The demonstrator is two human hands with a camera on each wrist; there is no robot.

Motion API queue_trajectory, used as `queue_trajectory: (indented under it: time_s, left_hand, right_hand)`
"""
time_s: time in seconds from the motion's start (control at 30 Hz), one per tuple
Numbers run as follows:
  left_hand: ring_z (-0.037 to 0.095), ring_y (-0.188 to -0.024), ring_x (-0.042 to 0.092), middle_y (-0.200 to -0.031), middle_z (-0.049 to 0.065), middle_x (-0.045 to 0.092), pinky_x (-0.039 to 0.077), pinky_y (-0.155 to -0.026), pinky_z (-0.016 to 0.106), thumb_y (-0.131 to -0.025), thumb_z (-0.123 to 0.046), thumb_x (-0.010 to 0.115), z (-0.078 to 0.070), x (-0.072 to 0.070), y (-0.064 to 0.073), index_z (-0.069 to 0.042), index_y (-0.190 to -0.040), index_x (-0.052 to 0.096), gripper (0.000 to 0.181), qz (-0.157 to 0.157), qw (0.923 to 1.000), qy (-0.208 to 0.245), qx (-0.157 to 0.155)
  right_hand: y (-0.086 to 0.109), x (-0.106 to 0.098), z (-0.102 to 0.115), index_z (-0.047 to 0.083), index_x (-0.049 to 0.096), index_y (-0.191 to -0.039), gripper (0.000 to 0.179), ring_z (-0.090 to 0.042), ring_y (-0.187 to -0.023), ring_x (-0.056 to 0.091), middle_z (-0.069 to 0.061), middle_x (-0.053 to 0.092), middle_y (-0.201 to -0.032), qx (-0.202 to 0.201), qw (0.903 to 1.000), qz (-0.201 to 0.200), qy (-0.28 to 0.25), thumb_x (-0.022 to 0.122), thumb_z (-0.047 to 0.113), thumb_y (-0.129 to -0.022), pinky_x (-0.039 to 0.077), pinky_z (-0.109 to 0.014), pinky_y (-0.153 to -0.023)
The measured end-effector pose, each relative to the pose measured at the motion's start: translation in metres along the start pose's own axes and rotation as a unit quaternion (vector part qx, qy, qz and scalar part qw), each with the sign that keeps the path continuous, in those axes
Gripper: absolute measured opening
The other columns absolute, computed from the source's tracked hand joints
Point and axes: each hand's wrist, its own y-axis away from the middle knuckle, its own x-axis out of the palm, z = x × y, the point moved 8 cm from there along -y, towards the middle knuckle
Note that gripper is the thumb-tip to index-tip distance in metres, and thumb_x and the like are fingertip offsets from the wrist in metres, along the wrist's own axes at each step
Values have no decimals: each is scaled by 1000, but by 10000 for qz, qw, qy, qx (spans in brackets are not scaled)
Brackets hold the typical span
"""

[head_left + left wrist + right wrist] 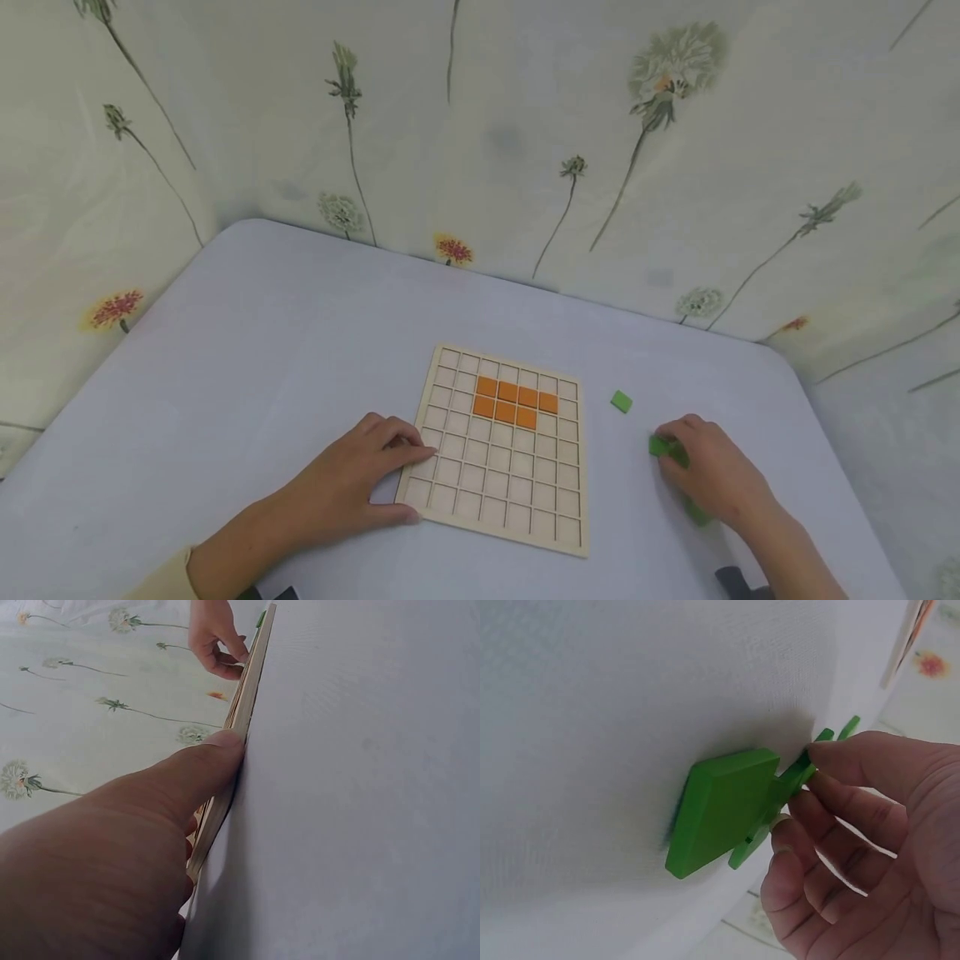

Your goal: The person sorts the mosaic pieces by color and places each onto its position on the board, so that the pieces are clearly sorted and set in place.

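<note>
Most cells of the pale wooden grid board (498, 457) are unfilled, its near left edge touched by the relaxed left hand (352, 475); at right, beside loose square green tiles (724, 814), a matching green tile (658, 446) is pinched by the right hand (712, 475). Farther off, seven square orange tiles (506, 412) are seated.

Right hand (900, 881) pinches a green tile (804, 777) between thumb and fingers (851, 806). 1 green block (724, 806) sits nearest on the bench (592, 787); another green piece (744, 851) is partly hidden beyond it. 1 more green chip (849, 726) farther out. Far end: pale board edge (901, 645), red flower print (931, 664).
</note>
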Motion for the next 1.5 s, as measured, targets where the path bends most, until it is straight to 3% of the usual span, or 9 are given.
queue_trajectory:
  time_s: [0.23,0.5,0.83,1.5]
  left_hand:
    - [9,-123,45,-135,-13,52,46,-104,33,-84,-50,85,-3,-2,1,-23,-143,65,68,-104,9999,-94,43]
    - [9,-121,45,-134,-12,52,47,-103,32,-84,-51,85,-6,0,-2,-22,-143,65,68,-199,9996,-123,164]
    - [11,-119,45,-133,-10,53,47,-102,31,-83,-50,86,-7,-2,-3,-20,-141,66,69,-332,9989,-222,241]
    - [10,-119,45,-133,-11,52,46,-103,31,-83,-50,86,-3,-2,1,-20,-140,67,67,-393,9987,-188,279]
  right_hand:
    - [-1,-1,-1,-4,71,-111,28,-37,-100,65,-12,67,-103,31,9999,72,-137,80,8,-87,54,-57,-88]
    - [-2,2,-5,-5,69,-112,34,-33,-98,65,-12,66,-104,420,9978,487,-160,79,12,-86,55,-55,-87]
    - [-1,-1,3,-3,69,-108,30,-25,-88,63,-8,65,-99,260,9993,175,-223,78,14,-86,55,-49,-78]
    - [-1,0,24,1,69,-113,31,-27,-96,62,-6,66,-104,411,9983,43,-402,80,16,-88,55,-48,-81]
